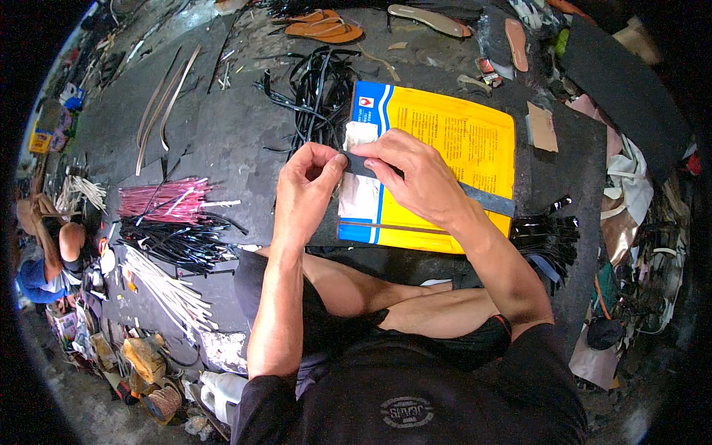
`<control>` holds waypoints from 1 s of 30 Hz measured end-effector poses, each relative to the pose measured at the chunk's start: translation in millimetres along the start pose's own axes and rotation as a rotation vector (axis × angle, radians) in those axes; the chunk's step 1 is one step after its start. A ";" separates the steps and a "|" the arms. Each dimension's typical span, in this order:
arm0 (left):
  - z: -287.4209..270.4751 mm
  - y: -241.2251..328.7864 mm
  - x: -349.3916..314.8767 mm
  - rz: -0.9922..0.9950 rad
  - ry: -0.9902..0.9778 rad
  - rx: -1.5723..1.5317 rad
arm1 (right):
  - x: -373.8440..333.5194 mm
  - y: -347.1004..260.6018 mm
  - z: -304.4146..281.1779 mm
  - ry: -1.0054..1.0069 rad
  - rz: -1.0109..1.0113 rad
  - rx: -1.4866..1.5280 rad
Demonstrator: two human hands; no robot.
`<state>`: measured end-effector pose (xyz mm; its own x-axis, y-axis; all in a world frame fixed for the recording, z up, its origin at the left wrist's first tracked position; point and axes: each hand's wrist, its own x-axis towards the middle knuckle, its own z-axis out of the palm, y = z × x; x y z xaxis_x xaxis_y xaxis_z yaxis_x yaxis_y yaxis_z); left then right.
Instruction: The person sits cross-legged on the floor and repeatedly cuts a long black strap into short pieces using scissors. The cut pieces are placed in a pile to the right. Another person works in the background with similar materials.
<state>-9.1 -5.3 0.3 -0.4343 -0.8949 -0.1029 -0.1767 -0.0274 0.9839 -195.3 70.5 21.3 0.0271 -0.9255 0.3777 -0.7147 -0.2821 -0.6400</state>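
A dark grey flat strip (486, 199) lies slantwise across a yellow and blue printed sheet (445, 126) in front of me. My left hand (306, 189) pinches the strip's left end between thumb and fingertips. Close beside it, my right hand (417, 176) is closed on the same strip, thumb and index finger near the left hand's thumb. My right hand and forearm hide the strip's middle. Under the hands, white paper (359, 194) covers part of the sheet's blue edge. A thin brown strip (404, 227) runs along the sheet's near side.
Black strips (315, 96) heap beyond my hands. Bundles of pink strips (165, 200), black strips (178, 241) and white strips (167, 289) lie left, with more black strips (545, 237) at right. Orange sandals (324, 30) and shoe soles (515, 44) lie far off. Another person (48, 259) sits far left.
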 end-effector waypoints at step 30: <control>18.5 -14.7 -9.6 -0.152 0.086 -0.343 | -2.8 -7.6 16.5 0.114 -0.100 -0.262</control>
<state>-18.7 12.0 -15.8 -0.3475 -0.9027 -0.2535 0.0784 -0.2974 0.9515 -178.4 71.1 14.1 0.0382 -0.8581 0.5121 -0.8687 -0.2818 -0.4074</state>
